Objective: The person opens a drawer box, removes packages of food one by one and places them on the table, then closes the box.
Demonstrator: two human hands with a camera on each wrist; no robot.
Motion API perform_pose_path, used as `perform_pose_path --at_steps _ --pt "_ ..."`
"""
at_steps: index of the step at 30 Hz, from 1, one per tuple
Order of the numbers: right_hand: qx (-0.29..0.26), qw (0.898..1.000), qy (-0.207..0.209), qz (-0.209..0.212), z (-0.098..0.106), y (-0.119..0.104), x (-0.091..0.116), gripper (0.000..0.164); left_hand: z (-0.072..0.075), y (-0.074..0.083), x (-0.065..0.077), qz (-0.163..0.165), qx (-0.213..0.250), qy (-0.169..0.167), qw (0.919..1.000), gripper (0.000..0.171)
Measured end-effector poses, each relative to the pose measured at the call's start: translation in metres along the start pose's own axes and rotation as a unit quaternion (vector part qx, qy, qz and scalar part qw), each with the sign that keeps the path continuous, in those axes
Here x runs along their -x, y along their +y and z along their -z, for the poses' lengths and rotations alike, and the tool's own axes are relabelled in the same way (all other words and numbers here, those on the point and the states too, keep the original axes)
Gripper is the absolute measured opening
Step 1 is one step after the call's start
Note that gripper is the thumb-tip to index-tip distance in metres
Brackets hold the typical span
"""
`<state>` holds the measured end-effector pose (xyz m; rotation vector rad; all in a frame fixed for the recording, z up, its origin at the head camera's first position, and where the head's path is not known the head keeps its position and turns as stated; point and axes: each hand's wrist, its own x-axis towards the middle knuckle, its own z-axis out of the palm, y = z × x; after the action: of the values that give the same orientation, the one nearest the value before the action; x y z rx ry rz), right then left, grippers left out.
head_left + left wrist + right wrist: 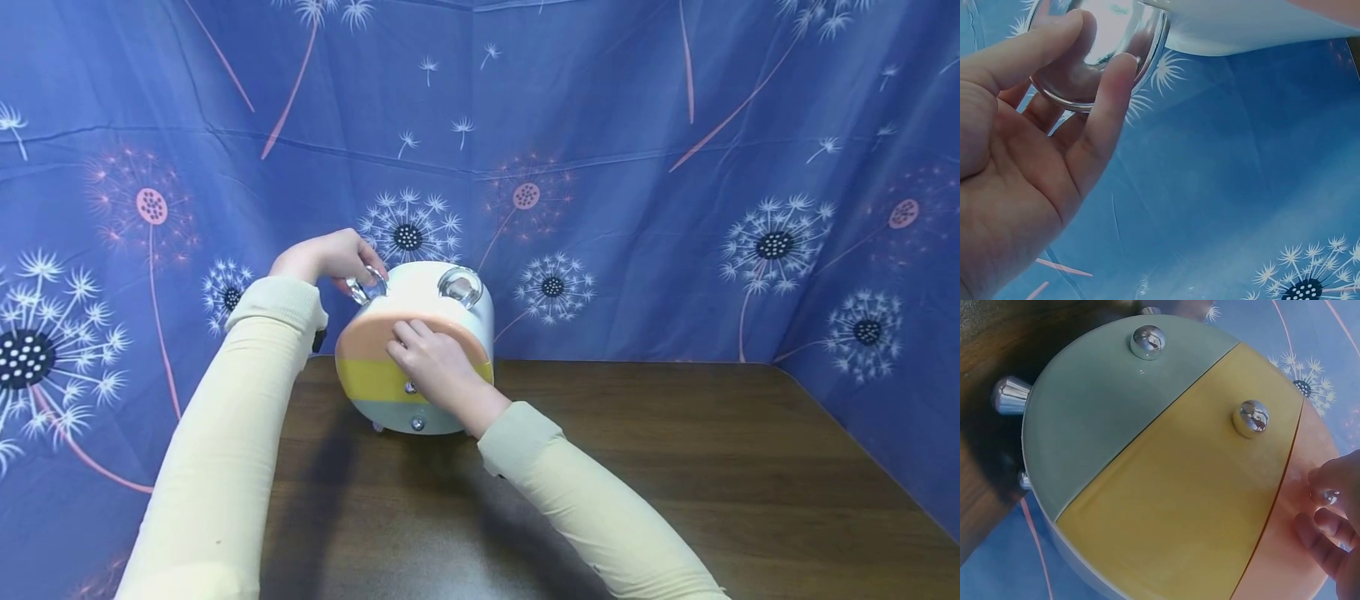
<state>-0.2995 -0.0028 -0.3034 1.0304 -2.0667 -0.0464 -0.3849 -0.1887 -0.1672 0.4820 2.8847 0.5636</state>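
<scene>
A round-fronted drawer box, shaped like an alarm clock, stands on the table. Its white body carries two shiny silver domes, and its front has a pink drawer, a yellow drawer and a green drawer, all seemingly closed. With thumb and fingers, my left hand grips the left silver dome. My right hand is at the pink drawer, its fingers around a small silver knob that they partly hide. The right dome is untouched.
Silver knobs stick out from the yellow and green drawers, and short silver feet hold the box up. Close behind it hangs a blue dandelion-print cloth. Brown wooden table stretches to the right and in front.
</scene>
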Motion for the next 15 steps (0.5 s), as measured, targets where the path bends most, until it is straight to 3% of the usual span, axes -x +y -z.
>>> perform_pose_path --at_steps 7,15 --pt "0.017 1.0 -0.006 0.004 0.001 0.0 -0.002 0.019 -0.004 -0.005 -0.002 -0.023 0.019 0.016 0.9994 0.022" --pt "0.073 0.996 0.048 0.036 -0.008 -0.004 -0.004 0.02 -0.01 -0.008 -0.005 -0.024 0.016 0.044 0.9986 0.018"
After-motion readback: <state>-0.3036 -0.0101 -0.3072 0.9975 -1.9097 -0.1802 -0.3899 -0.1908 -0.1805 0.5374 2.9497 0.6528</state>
